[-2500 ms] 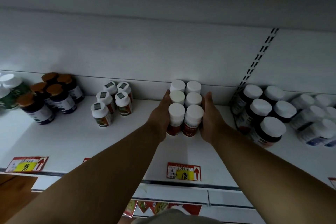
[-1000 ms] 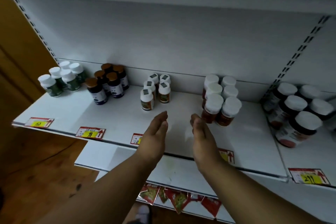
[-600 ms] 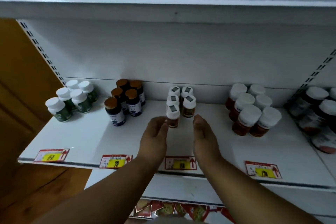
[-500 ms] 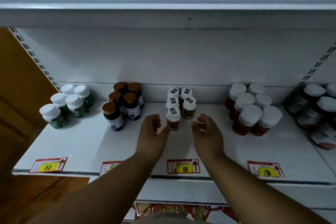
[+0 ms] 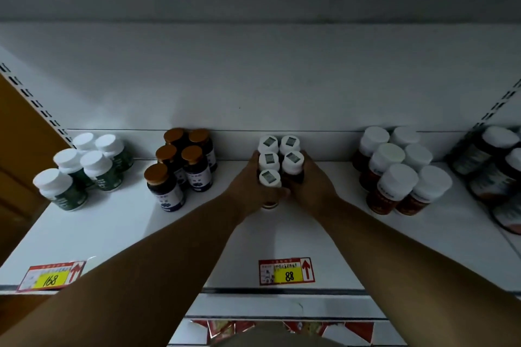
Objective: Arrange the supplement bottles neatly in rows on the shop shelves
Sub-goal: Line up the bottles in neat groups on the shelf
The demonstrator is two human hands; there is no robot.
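Both hands cup the cluster of five small sticker-capped bottles (image 5: 277, 162) mid-shelf (image 5: 112, 228); the left hand (image 5: 253, 189) curls round the front bottle; the right hand (image 5: 311, 189) wraps the cluster's right side, its grip closed on the bottles.

White shelf (image 5: 118, 234), grouped supplement bottles (image 5: 394, 172)
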